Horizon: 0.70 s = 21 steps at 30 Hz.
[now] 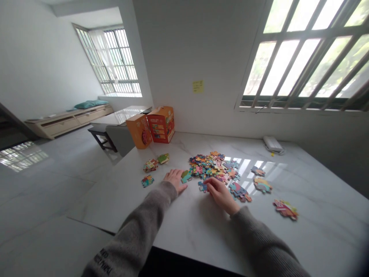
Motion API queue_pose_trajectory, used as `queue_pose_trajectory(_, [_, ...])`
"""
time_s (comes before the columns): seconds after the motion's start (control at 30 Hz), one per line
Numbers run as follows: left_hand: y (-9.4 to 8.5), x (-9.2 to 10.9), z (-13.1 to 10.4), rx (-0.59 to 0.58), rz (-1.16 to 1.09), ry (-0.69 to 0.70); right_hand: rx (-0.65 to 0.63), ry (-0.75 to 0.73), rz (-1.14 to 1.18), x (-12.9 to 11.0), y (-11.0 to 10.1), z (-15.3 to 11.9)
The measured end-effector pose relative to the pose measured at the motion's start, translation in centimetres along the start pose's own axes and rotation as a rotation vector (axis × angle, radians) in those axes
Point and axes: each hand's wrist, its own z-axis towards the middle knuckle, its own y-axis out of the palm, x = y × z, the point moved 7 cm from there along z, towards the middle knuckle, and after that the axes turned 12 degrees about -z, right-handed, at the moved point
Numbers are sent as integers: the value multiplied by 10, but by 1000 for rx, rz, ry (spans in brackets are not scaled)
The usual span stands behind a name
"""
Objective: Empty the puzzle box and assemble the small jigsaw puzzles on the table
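A heap of colourful jigsaw puzzle pieces [211, 163] lies on the white marbled table [190, 227]. My left hand [174, 180] rests palm down on the tabletop left of the heap, its fingers stretched out, beside a green puzzle piece [186, 176]. At the heap's near edge, my right hand [220, 194] has its thumb and fingers pinched on a blue puzzle piece [202, 186]. Close to the right of that hand sits a cluster of pieces [240, 192]. Small groups of pieces [150, 165] lie to the left, with a single striped piece [147, 181] nearer me.
Two orange puzzle boxes [163, 125] stand at the table's back left. More pieces [285, 209] lie to the right. A white device with a cable [273, 145] is at the back right. A yellow note [198, 86] hangs on the wall, near a barred window [311, 57].
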Motion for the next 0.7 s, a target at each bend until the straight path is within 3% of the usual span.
queue_pose_trajectory(0.07, [6, 0, 12, -24, 13, -41, 0, -8, -8, 2, 0, 0])
queue_pose_trajectory(0.2, [8, -8, 17, 35, -72, -37, 4, -23, -36, 3, 0, 0])
queue_pose_trajectory(0.33, [13, -5, 14, 53, -376, 94, 3, -38, -58, 2, 2, 0])
queue_pose_trajectory(0.43, [14, 0, 15, 49, -708, 87, 9, -49, -61, 0, 2, 0])
queue_pose_trajectory(0.57, [25, 22, 13, -39, -1238, 4, 9, -62, -46, -2, 6, 0])
queue_pose_trajectory(0.7, [38, 49, 5, -89, -1395, 0, 80, -58, -57, -3, 2, 1])
